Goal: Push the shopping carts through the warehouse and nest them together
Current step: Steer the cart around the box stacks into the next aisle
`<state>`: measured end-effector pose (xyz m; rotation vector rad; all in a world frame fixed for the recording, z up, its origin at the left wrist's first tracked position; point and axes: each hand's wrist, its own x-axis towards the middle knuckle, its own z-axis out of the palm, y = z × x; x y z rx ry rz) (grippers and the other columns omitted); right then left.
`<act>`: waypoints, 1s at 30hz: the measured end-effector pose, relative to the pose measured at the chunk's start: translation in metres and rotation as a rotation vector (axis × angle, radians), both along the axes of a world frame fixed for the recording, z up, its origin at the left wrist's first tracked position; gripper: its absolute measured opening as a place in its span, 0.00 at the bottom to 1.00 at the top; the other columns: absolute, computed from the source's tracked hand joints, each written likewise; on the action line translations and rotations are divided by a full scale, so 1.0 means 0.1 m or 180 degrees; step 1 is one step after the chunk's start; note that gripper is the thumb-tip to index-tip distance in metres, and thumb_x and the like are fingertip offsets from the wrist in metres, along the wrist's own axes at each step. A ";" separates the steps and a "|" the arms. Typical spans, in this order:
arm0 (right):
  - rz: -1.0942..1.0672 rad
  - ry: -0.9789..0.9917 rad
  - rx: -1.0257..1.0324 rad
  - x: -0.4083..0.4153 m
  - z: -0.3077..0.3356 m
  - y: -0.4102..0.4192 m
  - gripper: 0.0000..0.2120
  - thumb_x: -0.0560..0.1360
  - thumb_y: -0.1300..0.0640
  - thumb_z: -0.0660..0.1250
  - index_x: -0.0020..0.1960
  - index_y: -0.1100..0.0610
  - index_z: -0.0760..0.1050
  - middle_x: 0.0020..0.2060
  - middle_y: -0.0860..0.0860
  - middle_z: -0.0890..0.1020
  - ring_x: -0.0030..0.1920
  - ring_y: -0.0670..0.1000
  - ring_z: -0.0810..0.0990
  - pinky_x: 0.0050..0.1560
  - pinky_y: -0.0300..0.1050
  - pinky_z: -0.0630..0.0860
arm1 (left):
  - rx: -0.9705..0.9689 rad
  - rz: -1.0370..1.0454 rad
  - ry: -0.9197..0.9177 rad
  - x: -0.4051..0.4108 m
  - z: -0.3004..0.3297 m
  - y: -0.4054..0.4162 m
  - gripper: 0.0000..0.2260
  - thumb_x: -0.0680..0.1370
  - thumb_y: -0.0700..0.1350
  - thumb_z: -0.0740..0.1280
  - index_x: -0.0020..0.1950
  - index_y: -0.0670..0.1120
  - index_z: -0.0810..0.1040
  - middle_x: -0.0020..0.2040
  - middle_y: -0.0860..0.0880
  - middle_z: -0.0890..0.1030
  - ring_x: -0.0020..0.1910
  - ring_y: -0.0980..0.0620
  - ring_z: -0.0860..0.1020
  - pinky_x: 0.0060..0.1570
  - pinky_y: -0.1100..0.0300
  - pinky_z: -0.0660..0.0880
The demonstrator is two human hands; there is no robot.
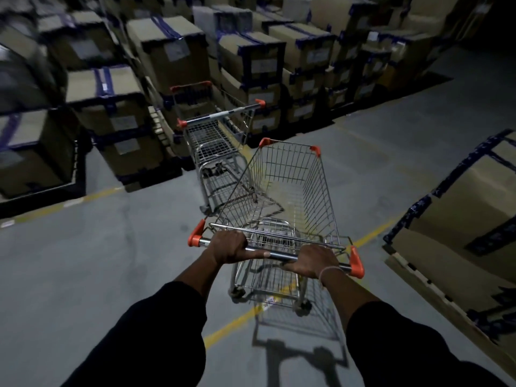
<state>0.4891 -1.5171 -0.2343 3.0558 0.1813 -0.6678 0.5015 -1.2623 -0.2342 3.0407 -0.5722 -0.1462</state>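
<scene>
A wire shopping cart [290, 188] with orange corner caps stands right in front of me on the concrete floor. My left hand [227, 247] grips the left part of its metal handle bar, and my right hand [315, 261] grips the right part. A second cart [215, 135] of the same kind stands just ahead and to the left, its handle toward me and its nose against the stacked boxes. The front left corner of my cart reaches beside the second cart's rear; the two are not nested and sit at a slight angle to each other.
Stacks of taped cardboard boxes [117, 101] on pallets fill the left and far side. Another pallet of boxes [460, 213] stands close on the right. A yellow floor line [231, 322] runs diagonally under my cart. Open concrete floor lies to the left.
</scene>
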 end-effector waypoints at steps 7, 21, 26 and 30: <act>0.0185 -0.0038 0.0008 -0.43 -0.01 0.84 0.40 0.69 0.19 0.61 0.54 0.54 0.81 0.50 0.53 0.84 0.52 0.57 0.83 0.54 0.50 0.80 | -0.0019 0.0236 0.0104 -0.57 -0.02 0.83 0.45 0.56 0.88 0.34 0.30 0.49 0.68 0.29 0.53 0.73 0.30 0.52 0.75 0.35 0.59 0.65; 0.0770 0.0004 0.0073 -1.17 0.02 2.31 0.40 0.67 0.17 0.59 0.49 0.54 0.81 0.47 0.52 0.84 0.50 0.57 0.83 0.54 0.50 0.80 | -0.0106 0.0867 -0.0055 -1.70 -0.07 2.27 0.56 0.52 0.88 0.29 0.35 0.46 0.78 0.32 0.50 0.78 0.32 0.49 0.77 0.35 0.59 0.68; 0.0964 -0.0149 0.0021 -1.21 0.00 2.60 0.40 0.67 0.17 0.60 0.47 0.54 0.83 0.44 0.51 0.84 0.46 0.56 0.83 0.50 0.48 0.80 | -0.0074 0.1080 -0.0220 -1.95 -0.09 2.52 0.50 0.55 0.88 0.32 0.29 0.47 0.71 0.29 0.50 0.78 0.31 0.49 0.79 0.33 0.58 0.67; 0.1138 -0.0163 -0.0122 -1.12 0.03 2.74 0.35 0.69 0.19 0.62 0.43 0.52 0.79 0.39 0.50 0.80 0.42 0.56 0.80 0.43 0.46 0.73 | -0.0018 0.1249 -0.0226 -2.01 -0.18 2.63 0.48 0.58 0.88 0.34 0.28 0.47 0.71 0.27 0.51 0.76 0.27 0.51 0.76 0.32 0.60 0.69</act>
